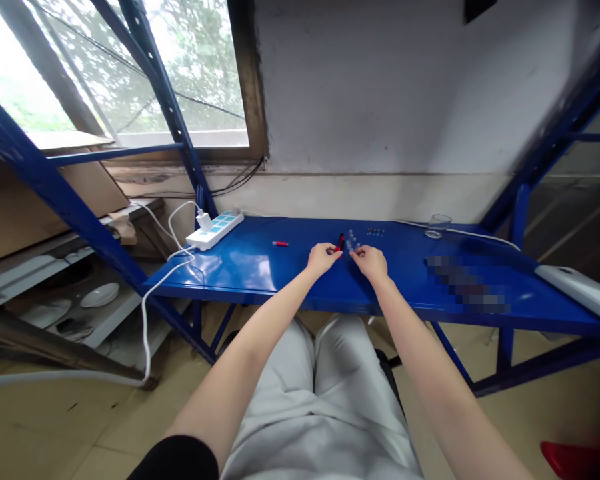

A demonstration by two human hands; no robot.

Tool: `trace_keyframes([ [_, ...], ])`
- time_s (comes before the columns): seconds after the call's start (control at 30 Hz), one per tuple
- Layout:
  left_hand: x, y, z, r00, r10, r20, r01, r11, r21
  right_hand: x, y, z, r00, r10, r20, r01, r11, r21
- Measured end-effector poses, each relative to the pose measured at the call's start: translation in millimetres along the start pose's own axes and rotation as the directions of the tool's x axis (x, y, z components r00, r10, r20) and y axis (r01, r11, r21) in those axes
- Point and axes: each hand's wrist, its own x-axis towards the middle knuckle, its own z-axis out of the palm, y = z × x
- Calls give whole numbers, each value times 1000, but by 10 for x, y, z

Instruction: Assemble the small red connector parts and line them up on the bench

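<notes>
My left hand is over the middle of the blue tabletop, its fingertips pinched on a small red piece. Just beyond those fingers lie dark red and black pieces. To the right, my right hand has its thumb and fingers pressed together beside a small group of transparent plastic pieces; whatever is between its fingertips is too small to make out. The hands are close together but apart. A red pen-like piece with a pale end lies on the table to the left.
Several tiny metallic pieces lie in rows behind my right hand. A glass stands at the back right, a blurred-out item in front of it. A white power strip with a plug and cable is at left. Blue posts frame the table.
</notes>
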Motion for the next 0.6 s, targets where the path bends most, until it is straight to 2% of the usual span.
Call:
trace_keyframes([
  [0.3,118,94,167,999,-40,-25,43,992,118,53,58,95,999,-48,20,50,996,-78],
  [0.6,114,20,225,995,-101,-10,100,955,280,45,58,123,998,-58,30,61,990,-130],
])
